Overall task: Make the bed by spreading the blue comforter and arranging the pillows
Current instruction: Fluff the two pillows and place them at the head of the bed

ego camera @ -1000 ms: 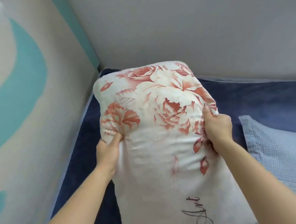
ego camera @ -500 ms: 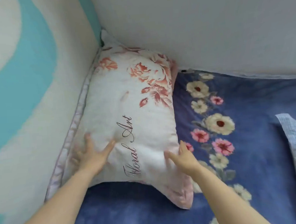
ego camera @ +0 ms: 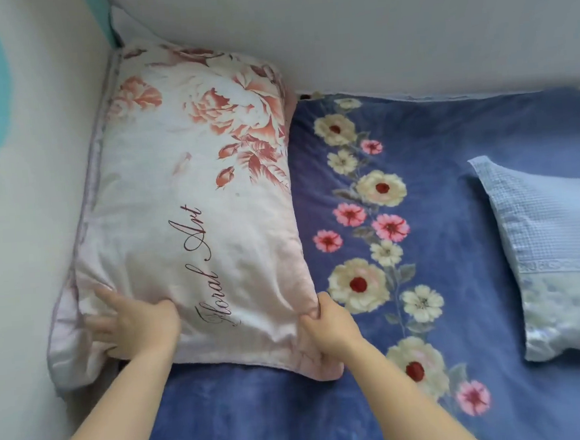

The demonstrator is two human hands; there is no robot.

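A white pillow (ego camera: 191,199) printed with red roses and the words "Floral Art" lies flat in the bed's far left corner, against both walls. My left hand (ego camera: 135,328) rests on its near left corner with fingers spread. My right hand (ego camera: 327,327) pinches the pillow's near right corner. The blue comforter (ego camera: 432,161) with a strip of cream and pink flowers lies spread over the bed under the pillow. A light blue waffle-weave pillow (ego camera: 554,235) lies flat on the comforter at the right.
A wall painted white and teal (ego camera: 21,170) runs along the bed's left side. A plain white wall (ego camera: 371,25) stands behind the head of the bed.
The rose pillow went from held up in both hands to lying flat in the corner. My hands moved down to its near edge; the right hand now pinches the corner.
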